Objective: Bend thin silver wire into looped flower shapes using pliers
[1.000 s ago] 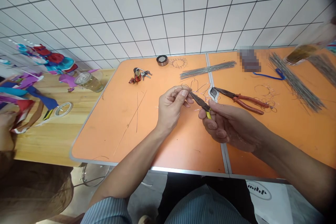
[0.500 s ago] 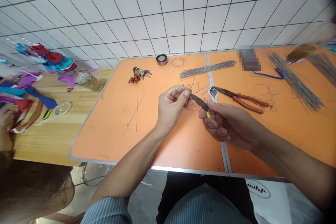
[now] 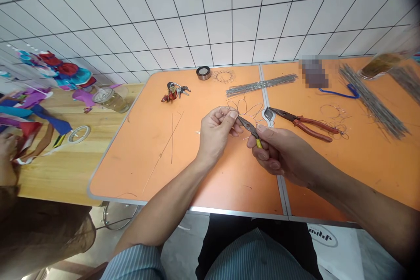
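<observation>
Between thumb and fingers, my left hand (image 3: 215,133) pinches a thin wire piece bent into loops (image 3: 242,106). My right hand (image 3: 278,148) is wrapped round small pliers with yellow on the handle (image 3: 250,127). The dark jaws of these pliers meet the wire at my left fingertips; whether they are fully closed on it is too small to tell. Larger red-handled pliers (image 3: 303,124) lie just beyond my right hand. A bundle of straight wires (image 3: 260,85) rests behind both hands, and two loose wires (image 3: 172,138) lie to the left.
On the orange table (image 3: 131,162) are keys (image 3: 175,91), black tape (image 3: 203,73), a wire ring (image 3: 224,76) and another wire bundle (image 3: 374,100). At the left, a wooden table (image 3: 75,170) holds ribbons, a jar (image 3: 111,99) and a tape roll (image 3: 79,134), beside another person's hand (image 3: 7,146).
The whole view has shifted slightly. My right hand and the small pliers have tilted a little, and the wire loops look more spread out. Both hands keep their hold.
</observation>
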### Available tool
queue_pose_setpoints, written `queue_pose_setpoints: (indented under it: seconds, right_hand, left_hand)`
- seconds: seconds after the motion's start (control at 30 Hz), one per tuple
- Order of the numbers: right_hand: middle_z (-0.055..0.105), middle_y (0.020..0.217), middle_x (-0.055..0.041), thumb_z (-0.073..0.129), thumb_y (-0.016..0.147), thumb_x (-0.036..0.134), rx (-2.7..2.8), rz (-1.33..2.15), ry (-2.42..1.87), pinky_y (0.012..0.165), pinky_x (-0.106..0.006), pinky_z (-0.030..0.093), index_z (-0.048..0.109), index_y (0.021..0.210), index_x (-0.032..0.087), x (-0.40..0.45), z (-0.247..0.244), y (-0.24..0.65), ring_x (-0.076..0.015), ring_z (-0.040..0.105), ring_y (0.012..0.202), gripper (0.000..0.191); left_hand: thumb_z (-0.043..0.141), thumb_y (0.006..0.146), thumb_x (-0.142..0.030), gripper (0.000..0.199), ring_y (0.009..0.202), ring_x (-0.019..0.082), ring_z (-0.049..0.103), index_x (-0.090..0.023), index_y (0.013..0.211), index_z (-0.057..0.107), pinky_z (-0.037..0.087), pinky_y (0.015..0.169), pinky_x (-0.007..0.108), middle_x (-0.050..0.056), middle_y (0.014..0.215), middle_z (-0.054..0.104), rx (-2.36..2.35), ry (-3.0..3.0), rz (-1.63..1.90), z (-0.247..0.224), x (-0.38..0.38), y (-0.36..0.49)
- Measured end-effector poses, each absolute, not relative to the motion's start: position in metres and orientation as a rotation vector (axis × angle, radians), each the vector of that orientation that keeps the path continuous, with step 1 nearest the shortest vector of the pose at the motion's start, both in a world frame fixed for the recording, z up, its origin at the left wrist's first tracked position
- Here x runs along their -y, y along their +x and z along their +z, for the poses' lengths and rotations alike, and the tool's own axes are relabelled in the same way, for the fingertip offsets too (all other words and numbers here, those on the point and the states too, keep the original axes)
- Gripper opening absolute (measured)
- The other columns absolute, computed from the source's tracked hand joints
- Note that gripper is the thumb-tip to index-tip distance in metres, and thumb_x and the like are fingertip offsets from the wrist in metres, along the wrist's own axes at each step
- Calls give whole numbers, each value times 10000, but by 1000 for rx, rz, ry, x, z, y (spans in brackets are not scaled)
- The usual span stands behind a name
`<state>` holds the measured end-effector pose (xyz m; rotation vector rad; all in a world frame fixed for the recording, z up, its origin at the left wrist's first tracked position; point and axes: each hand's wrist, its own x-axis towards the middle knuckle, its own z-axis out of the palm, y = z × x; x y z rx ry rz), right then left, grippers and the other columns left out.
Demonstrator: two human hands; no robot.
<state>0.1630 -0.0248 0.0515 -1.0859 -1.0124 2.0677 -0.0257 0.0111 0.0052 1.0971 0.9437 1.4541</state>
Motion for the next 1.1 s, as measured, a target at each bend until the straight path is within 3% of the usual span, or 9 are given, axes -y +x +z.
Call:
queue_pose_setpoints:
  seconds: [0.37, 0.57, 0.7, 0.8, 0.9, 0.93, 1.0, 1.1]
  right_hand:
    - [503, 668, 28, 737, 964, 671, 1139, 1938, -1153, 443, -238, 209, 682, 888, 192, 28, 51, 158, -88, 366, 500, 488]
    - [637, 731, -9, 668, 1038, 648, 1161, 2010, -1046, 474, -256, 419, 733, 1053, 202, 28, 44, 162, -129, 535, 555, 451]
    - [686, 805, -41, 641, 1043, 687, 1244, 2072, -1088, 493, -284, 490, 753, 1035, 208, 36, 49, 176, -151, 595, 596, 493]
    - [714, 797, -47, 701, 1031, 637, 1608, 1769, -1213, 547, -318, 508, 772, 980, 232, 41, 69, 191, -168, 630, 604, 414]
    - [699, 759, -21, 789, 1003, 518, 1751, 885, -1426, 616, -317, 447, 757, 883, 264, 31, 92, 202, -173, 619, 693, 282]
    - [705, 787, -17, 824, 979, 431, 1709, 743, -1466, 643, -320, 444, 766, 922, 270, 23, 97, 203, -173, 613, 722, 180]
    - [697, 831, -15, 833, 961, 342, 1632, 771, -1464, 694, -326, 461, 750, 963, 256, 6, 100, 203, -167, 606, 754, 119]
    - [649, 853, -17, 854, 950, 382, 1736, 906, -1408, 674, -316, 428, 746, 928, 233, -19, 91, 199, -151, 562, 749, 185]
  left_hand:
    - [880, 867, -555, 420, 546, 113, 676, -194, 788, 681, 535, 539, 219, 7, 669, 723, -953, 1044, 1380, 5, -13, -28]
    - [888, 864, -552, 406, 560, 103, 662, -191, 811, 708, 552, 565, 214, 3, 678, 724, -949, 1077, 1422, 8, -13, -29]
    - [892, 862, -540, 402, 543, 93, 645, -188, 804, 707, 533, 531, 204, 22, 723, 760, -941, 1068, 1420, 8, -15, -32]
    - [906, 840, -562, 423, 552, 101, 660, -191, 811, 704, 529, 514, 204, 38, 755, 785, -921, 1044, 1340, 6, -18, -34]
    - [918, 832, -556, 425, 569, 104, 677, -186, 812, 711, 522, 506, 199, 53, 787, 802, -865, 1029, 1209, 4, -18, -34]
    - [922, 829, -552, 423, 569, 103, 676, -184, 815, 715, 516, 499, 198, 56, 795, 806, -847, 1021, 1168, 3, -18, -34]
    - [930, 824, -544, 421, 563, 101, 668, -180, 819, 719, 505, 482, 196, 59, 803, 807, -821, 1007, 1096, 1, -17, -32]
    - [925, 836, -536, 417, 545, 90, 642, -175, 818, 717, 489, 463, 191, 54, 794, 800, -803, 1008, 1015, 0, -14, -29]
